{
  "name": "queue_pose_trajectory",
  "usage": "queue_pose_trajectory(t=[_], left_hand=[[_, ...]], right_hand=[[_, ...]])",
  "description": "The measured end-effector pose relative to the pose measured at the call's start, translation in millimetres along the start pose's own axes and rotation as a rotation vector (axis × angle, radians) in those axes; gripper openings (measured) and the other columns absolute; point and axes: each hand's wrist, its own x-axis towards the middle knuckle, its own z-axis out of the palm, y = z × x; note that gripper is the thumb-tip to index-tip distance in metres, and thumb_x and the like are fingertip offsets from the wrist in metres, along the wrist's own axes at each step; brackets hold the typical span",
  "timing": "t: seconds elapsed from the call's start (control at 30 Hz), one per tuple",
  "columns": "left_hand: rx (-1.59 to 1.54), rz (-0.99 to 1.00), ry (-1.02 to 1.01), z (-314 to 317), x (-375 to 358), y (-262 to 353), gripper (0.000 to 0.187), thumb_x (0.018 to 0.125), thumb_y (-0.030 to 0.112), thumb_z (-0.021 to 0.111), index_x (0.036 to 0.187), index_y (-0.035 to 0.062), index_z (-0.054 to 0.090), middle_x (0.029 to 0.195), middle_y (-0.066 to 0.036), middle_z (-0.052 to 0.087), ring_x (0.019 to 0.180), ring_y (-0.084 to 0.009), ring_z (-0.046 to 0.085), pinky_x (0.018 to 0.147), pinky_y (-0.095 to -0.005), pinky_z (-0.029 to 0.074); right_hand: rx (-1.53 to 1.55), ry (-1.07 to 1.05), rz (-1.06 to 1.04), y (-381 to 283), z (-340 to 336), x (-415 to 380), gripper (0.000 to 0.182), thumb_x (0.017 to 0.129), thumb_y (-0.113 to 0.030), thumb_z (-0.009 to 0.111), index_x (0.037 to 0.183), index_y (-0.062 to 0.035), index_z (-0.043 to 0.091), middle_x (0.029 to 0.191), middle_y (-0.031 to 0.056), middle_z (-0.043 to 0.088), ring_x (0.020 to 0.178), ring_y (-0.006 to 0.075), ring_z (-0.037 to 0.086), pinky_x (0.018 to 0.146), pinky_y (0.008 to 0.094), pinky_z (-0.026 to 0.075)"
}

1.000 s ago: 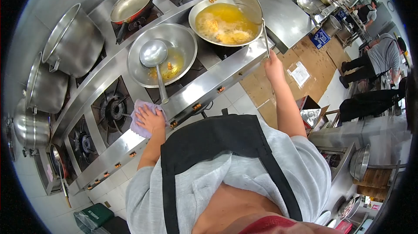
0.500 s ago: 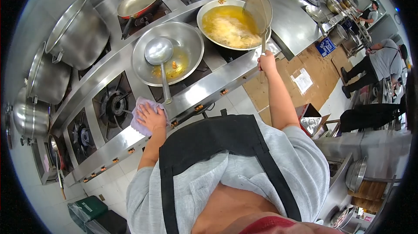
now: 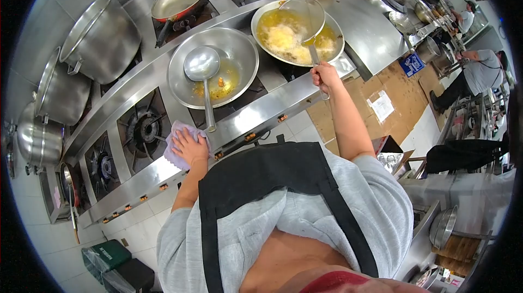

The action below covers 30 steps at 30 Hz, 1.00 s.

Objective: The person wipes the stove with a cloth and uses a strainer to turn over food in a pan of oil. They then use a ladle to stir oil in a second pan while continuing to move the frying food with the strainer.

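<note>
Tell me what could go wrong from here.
Splash: the right hand holds the strainer at the pan of foaming oil; a slip might spatter the bare skin.
Snag: the ladle leans in the oily steel bowl, its handle pointing toward the person, so an arm could knock it.
Scorching: the left hand rests on a lilac cloth beside a burner; no flame shows there, but lighting it could singe the cloth.
</note>
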Motion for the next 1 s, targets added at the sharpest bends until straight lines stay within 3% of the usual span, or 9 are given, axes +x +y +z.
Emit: queue_pose_trajectory(t=[0.33, 0.63, 0.7, 0.73, 0.77, 0.83, 0.97, 1.0], left_hand=[[0.001, 0.001, -0.032, -4.3, 0.4, 0.8, 0.062, 0.081, 0.040, 0.053, 0.136, 0.0133, 0.040, 0.144, -0.012, 0.033, 0.136, -0.0357, 0.021, 0.107, -0.0582, 0.013], [-0.015, 0.002, -0.025, 0.0, 0.1, -2.5, 0.062, 0.081, 0.040, 0.052, 0.136, 0.0129, 0.040, 0.145, -0.013, 0.032, 0.136, -0.0368, 0.021, 0.107, -0.0584, 0.011], [-0.033, 0.008, -0.033, -0.9, 0.3, -2.7, 0.063, 0.081, 0.040, 0.052, 0.136, 0.0127, 0.040, 0.145, -0.013, 0.032, 0.136, -0.0371, 0.020, 0.107, -0.0588, 0.011], [-0.034, 0.008, -0.034, -1.0, 0.2, -3.0, 0.063, 0.081, 0.040, 0.052, 0.136, 0.0127, 0.040, 0.145, -0.013, 0.032, 0.136, -0.0371, 0.020, 0.107, -0.0588, 0.011], [-0.028, 0.013, -0.026, -1.0, 0.1, -2.8, 0.063, 0.081, 0.040, 0.052, 0.136, 0.0126, 0.040, 0.145, -0.013, 0.032, 0.136, -0.0372, 0.020, 0.107, -0.0589, 0.011], [-0.024, 0.020, -0.022, -1.0, -1.0, -2.3, 0.063, 0.081, 0.040, 0.052, 0.136, 0.0125, 0.040, 0.145, -0.014, 0.032, 0.136, -0.0373, 0.021, 0.107, -0.0591, 0.012], [-0.023, 0.016, -0.015, -4.3, -0.6, -0.7, 0.063, 0.081, 0.041, 0.052, 0.136, 0.0129, 0.040, 0.144, -0.014, 0.033, 0.136, -0.0372, 0.022, 0.107, -0.0592, 0.013], [-0.021, 0.014, -0.016, -5.1, -0.7, -0.5, 0.063, 0.081, 0.041, 0.052, 0.136, 0.0131, 0.040, 0.144, -0.014, 0.034, 0.135, -0.0371, 0.022, 0.107, -0.0593, 0.013]], right_hand=[[-0.112, -0.054, -0.013, -13.4, -3.1, -12.5, 0.003, 0.084, -0.002, 0.045, 0.087, -0.0030, 0.047, 0.067, 0.0058, 0.050, 0.045, 0.0108, 0.042, 0.038, 0.0265, 0.033], [-0.143, -0.019, -0.052, -23.2, -3.1, -30.8, 0.002, 0.085, -0.005, 0.046, 0.087, -0.0047, 0.046, 0.064, 0.0035, 0.048, 0.044, 0.0098, 0.041, 0.036, 0.0259, 0.034], [-0.245, 0.070, -0.109, -23.3, -3.6, -35.0, 0.001, 0.085, -0.006, 0.046, 0.086, -0.0057, 0.045, 0.063, 0.0031, 0.049, 0.044, 0.0102, 0.043, 0.037, 0.0260, 0.034], [-0.356, 0.128, -0.117, -26.3, -1.2, -40.7, 0.011, 0.086, -0.005, 0.044, 0.096, -0.0043, 0.049, 0.062, 0.0033, 0.049, 0.044, 0.0105, 0.044, 0.036, 0.0266, 0.034], [-0.357, 0.129, -0.117, -25.2, -1.9, -42.7, 0.011, 0.086, -0.005, 0.044, 0.096, -0.0043, 0.049, 0.062, 0.0033, 0.049, 0.044, 0.0105, 0.044, 0.036, 0.0266, 0.034], [-0.583, 0.202, -0.169, -22.7, -5.6, -46.3, 0.035, 0.085, -0.005, 0.043, 0.120, -0.0025, 0.048, 0.063, 0.0031, 0.051, 0.042, 0.0108, 0.045, 0.035, 0.0267, 0.035], [-0.845, 0.302, -0.265, -4.6, -17.6, -38.2, 0.045, 0.085, -0.005, 0.043, 0.130, -0.0033, 0.043, 0.062, 0.0046, 0.053, 0.041, 0.0132, 0.047, 0.036, 0.0289, 0.036], [-0.861, 0.324, -0.268, -1.6, -19.1, -38.8, 0.043, 0.084, -0.008, 0.045, 0.127, -0.0027, 0.047, 0.072, 0.0137, 0.058, 0.052, 0.0208, 0.055, 0.048, 0.0330, 0.043]])
